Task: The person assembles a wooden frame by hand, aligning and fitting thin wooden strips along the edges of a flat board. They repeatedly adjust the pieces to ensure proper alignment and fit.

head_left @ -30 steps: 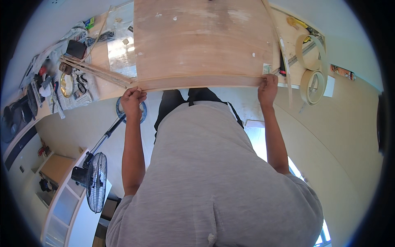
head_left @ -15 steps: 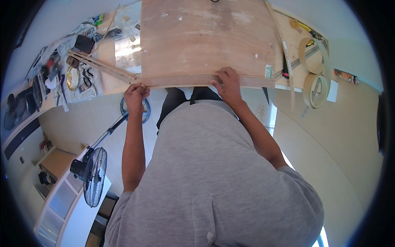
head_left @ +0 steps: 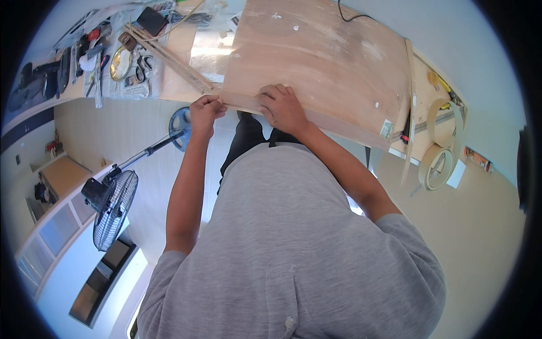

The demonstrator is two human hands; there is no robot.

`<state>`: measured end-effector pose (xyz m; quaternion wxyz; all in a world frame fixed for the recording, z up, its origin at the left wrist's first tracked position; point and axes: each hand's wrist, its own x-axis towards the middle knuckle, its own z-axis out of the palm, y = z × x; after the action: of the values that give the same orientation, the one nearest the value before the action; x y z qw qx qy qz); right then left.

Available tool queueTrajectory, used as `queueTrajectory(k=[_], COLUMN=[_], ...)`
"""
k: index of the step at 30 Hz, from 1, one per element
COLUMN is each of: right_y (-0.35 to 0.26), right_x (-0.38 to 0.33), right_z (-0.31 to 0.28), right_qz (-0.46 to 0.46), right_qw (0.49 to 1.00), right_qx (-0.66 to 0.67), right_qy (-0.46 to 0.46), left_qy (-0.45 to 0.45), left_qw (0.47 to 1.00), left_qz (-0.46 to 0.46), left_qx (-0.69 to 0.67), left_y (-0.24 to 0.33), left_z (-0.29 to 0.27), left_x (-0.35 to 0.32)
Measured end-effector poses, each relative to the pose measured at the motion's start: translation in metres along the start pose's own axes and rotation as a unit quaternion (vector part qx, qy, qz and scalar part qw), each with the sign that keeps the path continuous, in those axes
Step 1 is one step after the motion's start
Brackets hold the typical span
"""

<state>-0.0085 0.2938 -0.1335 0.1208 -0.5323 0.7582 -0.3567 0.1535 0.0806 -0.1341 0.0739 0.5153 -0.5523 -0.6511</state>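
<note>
A large plywood board (head_left: pixel 316 62) lies on the desk (head_left: pixel 180 85), its near edge overhanging. The left hand (head_left: pixel 204 110) pinches the board's near left corner; the right hand (head_left: pixel 282 107) rests flat over the edge beside it. With both hands so close together, the far right end could tip or slide. Tools (head_left: pixel 96 62) clutter the far left; tape rolls (head_left: pixel 443 147) hang right. A floor fan (head_left: pixel 110 206) stands on the pale tiled floor.

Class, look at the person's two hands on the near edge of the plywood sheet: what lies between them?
In the head view, only a short bare stretch of the plywood sheet edge lies between the left hand and the right hand.
</note>
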Motion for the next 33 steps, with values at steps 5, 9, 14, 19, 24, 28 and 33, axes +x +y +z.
queueTrajectory(k=[5,9,14,19,24,28,33], right_y=[-0.004,-0.007,-0.008,-0.008,-0.007,-0.005,-0.005], right_x=[0.011,0.014,0.016,0.016,0.016,0.015,0.017], right_z=[0.007,0.011,0.012,0.012,0.015,0.016,0.016], right_qz=[-0.059,-0.069,-0.078,-0.078,-0.066,-0.066,-0.056], right_qw=[0.998,0.995,0.992,0.991,0.990,0.991,0.992], right_qx=[-0.019,-0.065,-0.096,-0.097,-0.112,-0.104,-0.099], right_qy=[-0.017,-0.017,-0.024,-0.038,-0.057,-0.056,-0.058], left_qy=[0.004,0.027,0.040,0.029,0.034,0.084,0.056], left_qw=[1.000,0.999,0.992,0.993,0.993,0.975,0.992], left_qz=[0.005,0.008,0.019,0.031,0.101,0.164,0.096], left_qx=[-0.020,-0.046,-0.121,-0.114,0.049,0.121,0.057], left_y=[-0.003,-0.009,-0.018,-0.017,-0.019,-0.025,-0.022], left_z=[0.001,0.005,0.008,0.007,0.011,0.011,0.008], left_x=[0.000,-0.002,-0.010,-0.015,-0.007,0.001,0.007])
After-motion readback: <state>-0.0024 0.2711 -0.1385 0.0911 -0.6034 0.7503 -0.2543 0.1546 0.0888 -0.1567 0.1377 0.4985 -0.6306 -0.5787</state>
